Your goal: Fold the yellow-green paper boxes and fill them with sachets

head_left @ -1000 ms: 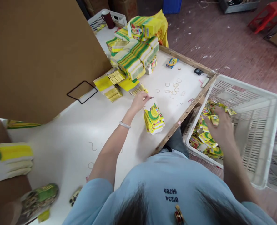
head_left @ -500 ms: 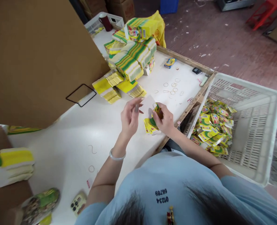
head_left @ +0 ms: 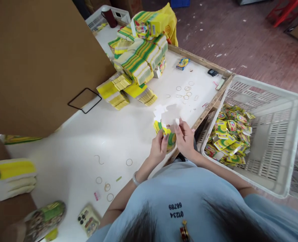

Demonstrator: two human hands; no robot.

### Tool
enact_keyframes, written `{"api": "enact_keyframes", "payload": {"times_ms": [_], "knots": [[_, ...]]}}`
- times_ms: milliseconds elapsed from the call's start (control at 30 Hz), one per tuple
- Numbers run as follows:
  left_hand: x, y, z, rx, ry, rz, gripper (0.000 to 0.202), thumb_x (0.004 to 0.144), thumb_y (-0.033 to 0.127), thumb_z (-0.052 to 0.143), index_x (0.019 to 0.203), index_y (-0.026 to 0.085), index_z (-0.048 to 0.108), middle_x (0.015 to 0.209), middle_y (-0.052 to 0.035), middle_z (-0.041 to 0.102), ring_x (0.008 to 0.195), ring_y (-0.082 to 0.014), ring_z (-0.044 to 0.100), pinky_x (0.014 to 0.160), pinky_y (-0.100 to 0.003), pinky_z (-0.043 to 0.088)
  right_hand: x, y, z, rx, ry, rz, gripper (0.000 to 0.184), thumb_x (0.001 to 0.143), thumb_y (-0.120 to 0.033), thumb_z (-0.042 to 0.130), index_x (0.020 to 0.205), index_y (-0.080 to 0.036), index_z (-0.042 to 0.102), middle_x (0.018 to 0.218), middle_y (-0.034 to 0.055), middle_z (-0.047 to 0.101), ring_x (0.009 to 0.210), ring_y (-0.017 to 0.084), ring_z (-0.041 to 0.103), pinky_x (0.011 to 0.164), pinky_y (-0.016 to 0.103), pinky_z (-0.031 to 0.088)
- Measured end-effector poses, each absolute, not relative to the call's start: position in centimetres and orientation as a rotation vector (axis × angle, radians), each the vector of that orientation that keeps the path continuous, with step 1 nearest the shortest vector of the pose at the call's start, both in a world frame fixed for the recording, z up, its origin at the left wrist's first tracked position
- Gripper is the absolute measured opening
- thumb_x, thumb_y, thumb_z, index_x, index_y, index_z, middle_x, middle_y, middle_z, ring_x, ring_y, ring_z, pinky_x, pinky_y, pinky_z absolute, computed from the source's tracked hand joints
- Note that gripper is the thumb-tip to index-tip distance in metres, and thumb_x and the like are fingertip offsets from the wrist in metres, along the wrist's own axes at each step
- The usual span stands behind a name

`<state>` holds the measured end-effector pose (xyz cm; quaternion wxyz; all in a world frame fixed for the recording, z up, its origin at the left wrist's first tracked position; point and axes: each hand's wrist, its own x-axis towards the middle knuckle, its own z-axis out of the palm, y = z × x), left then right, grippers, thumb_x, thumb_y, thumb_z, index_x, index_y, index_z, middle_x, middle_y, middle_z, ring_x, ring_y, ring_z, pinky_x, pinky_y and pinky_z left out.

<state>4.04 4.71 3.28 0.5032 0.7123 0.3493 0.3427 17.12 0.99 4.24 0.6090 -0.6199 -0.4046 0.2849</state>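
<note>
Both hands meet over the near edge of the white table (head_left: 70, 148). My left hand (head_left: 159, 147) and my right hand (head_left: 185, 138) are closed together on a small stack of flat yellow-green printed cards (head_left: 167, 129), white backs upward, lifted just above the table edge. A white plastic crate (head_left: 272, 141) to my right holds a heap of the same yellow cards (head_left: 228, 134). Bundles of yellow-green cards (head_left: 136, 64) are piled at the far side of the table.
A big brown cardboard sheet (head_left: 38, 57) stands at the left. Loose rubber bands (head_left: 186, 90) lie on the table, a phone (head_left: 88, 220) near my body, another card bundle (head_left: 11, 178) at the far left. A small box (head_left: 182, 64) lies near the far rim.
My right hand came out of the crate to the card stack. Both hands then drew the stack off the table towards my body and closed on it.
</note>
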Motion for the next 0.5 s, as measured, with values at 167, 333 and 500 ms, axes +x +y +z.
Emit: {"api": "enact_keyframes", "payload": {"times_ms": [167,333,500], "knots": [[3.5,2.7,2.9,1.492,0.921,0.886,0.052,0.105,0.058,0.043,0.145,0.026,0.046,0.12,-0.0117,0.071,0.102,-0.0222,0.071,0.086,-0.037,0.059,16.2,-0.8,3.8,-1.39,-0.699,0.82,0.051,0.091,-0.062,0.066,0.122,-0.027,0.046,0.069,-0.0028,0.064,0.062,0.017,0.065,0.062,0.03,0.055],[1.7,0.2,2.5,1.284,0.825,0.819,0.064,0.103,0.056,0.048,0.155,0.031,0.02,0.1,-0.0056,0.073,0.08,-0.0185,0.071,0.07,-0.033,0.057,17.3,-3.1,3.0,-1.387,-0.892,0.934,0.038,0.086,-0.059,0.072,0.107,-0.027,0.068,0.101,0.008,0.074,0.088,0.023,0.071,0.081,0.037,0.059],[0.2,-0.1,2.8,1.248,0.761,0.65,0.034,0.101,0.051,0.055,0.121,0.024,0.056,0.085,-0.0025,0.067,0.069,-0.0142,0.06,0.063,-0.028,0.05,18.3,-4.1,2.5,-1.388,-0.985,1.126,0.045,0.095,-0.063,0.058,0.084,-0.023,0.076,0.078,0.0046,0.072,0.075,0.02,0.067,0.071,0.034,0.057]]}}
